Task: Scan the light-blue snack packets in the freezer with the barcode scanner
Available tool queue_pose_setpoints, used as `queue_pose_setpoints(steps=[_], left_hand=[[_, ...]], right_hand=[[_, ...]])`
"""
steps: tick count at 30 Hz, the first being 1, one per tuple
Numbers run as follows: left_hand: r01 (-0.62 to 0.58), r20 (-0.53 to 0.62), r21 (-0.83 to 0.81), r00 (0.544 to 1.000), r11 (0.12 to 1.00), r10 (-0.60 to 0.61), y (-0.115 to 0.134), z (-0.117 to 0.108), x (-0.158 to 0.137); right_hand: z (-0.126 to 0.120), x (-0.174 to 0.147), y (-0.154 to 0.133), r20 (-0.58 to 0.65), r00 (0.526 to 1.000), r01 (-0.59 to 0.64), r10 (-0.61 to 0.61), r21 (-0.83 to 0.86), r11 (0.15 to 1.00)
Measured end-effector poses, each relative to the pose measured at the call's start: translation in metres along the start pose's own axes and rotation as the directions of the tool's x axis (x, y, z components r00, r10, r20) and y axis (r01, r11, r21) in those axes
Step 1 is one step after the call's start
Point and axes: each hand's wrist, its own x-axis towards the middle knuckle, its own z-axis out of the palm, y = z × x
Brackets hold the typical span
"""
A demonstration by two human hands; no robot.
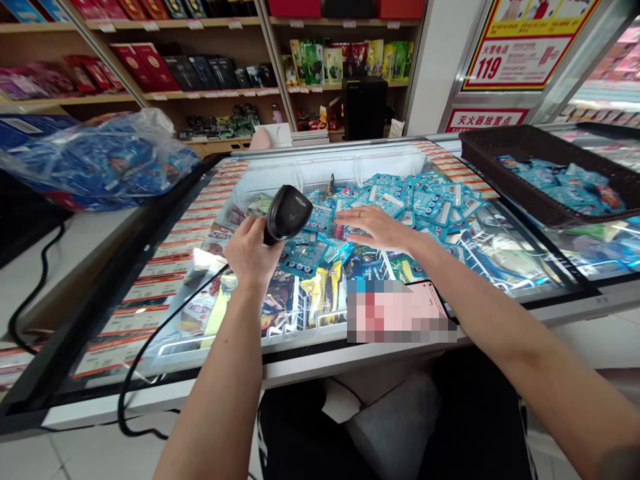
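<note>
My left hand [253, 248] is wrapped round the handle of a black barcode scanner [289, 212], held above the freezer's glass top. A black cable runs from under that hand to the lower left. My right hand [373, 227] reaches over a spread of small blue packets [425, 200] on the glass, its fingers stretched out and nothing visibly held in them. Whether the fingertips touch a packet I cannot tell. More blue packets [303, 257] lie just below the scanner. A phone [431, 300], partly blurred out, rests near the front edge under my right forearm.
A dark brown basket [500, 193] holding blue packets stands at the right. Clear plastic bags [125, 160] with blue contents sit at the left. The scanner's cable [150, 333] loops over the freezer's front edge. Behind are stocked shelves [215, 93]. Ice creams show beneath the glass.
</note>
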Motion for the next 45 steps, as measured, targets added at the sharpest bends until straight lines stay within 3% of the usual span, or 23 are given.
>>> queue_pose_setpoints(steps=[9,13,16,23,28,32,40,45], left_hand=[[-0.008,-0.019,0.045,1.000,0.999,0.009,-0.001,0.001,0.001],[0.011,-0.009,0.040,1.000,0.999,-0.010,0.000,0.000,0.001],[0.010,-0.009,0.021,1.000,1.000,-0.010,-0.001,-0.001,0.001],[-0.022,-0.024,0.005,0.999,1.000,0.022,0.000,-0.001,0.000],[-0.030,-0.016,0.019,0.999,0.999,0.030,0.001,-0.001,0.000],[-0.039,-0.020,0.016,0.999,0.999,0.039,0.001,-0.001,0.000],[-0.166,0.042,-0.017,0.985,0.986,0.166,0.009,-0.002,-0.002],[-0.274,0.066,-0.039,0.959,0.961,0.276,0.017,-0.002,-0.005]], right_hand=[[0.018,0.034,0.002,0.184,0.980,0.087,-0.074,-0.060,0.994],[0.016,0.039,0.004,0.197,0.974,0.126,-0.110,-0.069,0.990],[0.009,0.034,0.006,0.128,0.989,0.079,-0.079,0.000,0.997],[0.016,0.041,0.014,-0.017,0.975,-0.220,0.220,0.000,0.975],[0.031,0.055,0.012,0.009,0.957,-0.286,0.289,-0.123,0.950],[0.025,0.058,0.013,-0.075,0.944,-0.326,0.320,-0.088,0.941],[-0.006,0.025,0.027,-0.366,0.832,-0.363,0.416,0.207,0.909],[-0.004,-0.001,0.035,-0.451,0.777,-0.307,0.439,0.338,0.890]])
